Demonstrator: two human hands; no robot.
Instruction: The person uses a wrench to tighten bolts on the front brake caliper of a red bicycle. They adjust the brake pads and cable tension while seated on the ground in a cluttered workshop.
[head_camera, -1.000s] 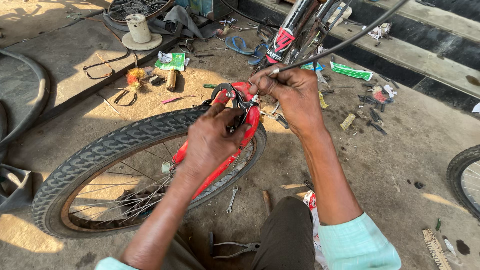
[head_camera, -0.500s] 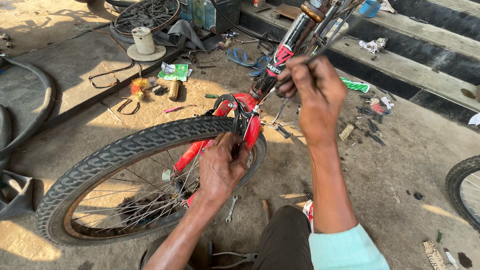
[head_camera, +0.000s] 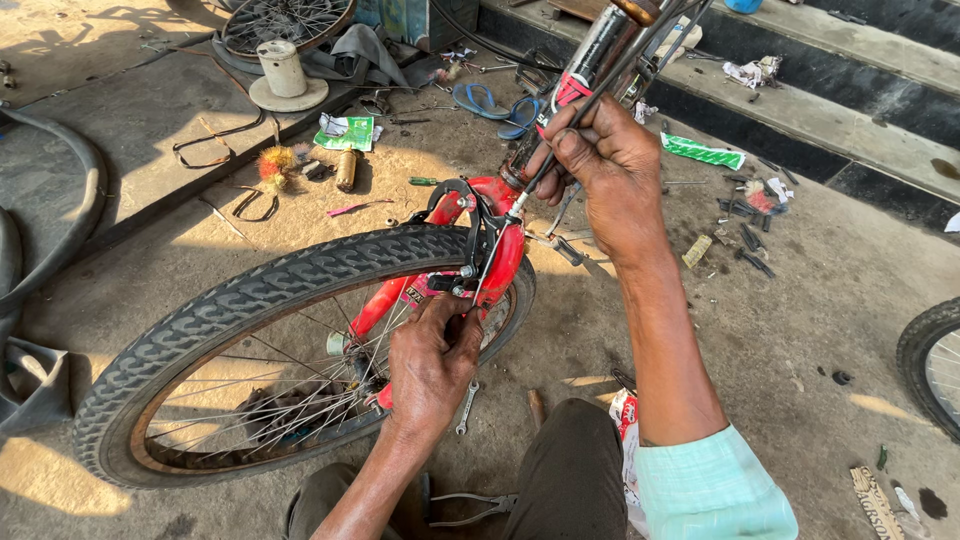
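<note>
Left hand (head_camera: 432, 362) closed on brake arm (head_camera: 470, 268) at red fork (head_camera: 505, 255), beside front tyre (head_camera: 250, 300). Right hand (head_camera: 600, 165) pinches brake cable (head_camera: 510, 215) higher up, near frame tube (head_camera: 590, 60). Spanner (head_camera: 466, 405) on ground below.

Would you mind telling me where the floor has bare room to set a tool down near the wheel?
Bare concrete lies right of the right hand and its forearm, between the scattered bits near the steps and the second tyre. Sunlit floor left of the front tyre is open too. Behind the red fork, around the sandals, it is crowded.
</note>
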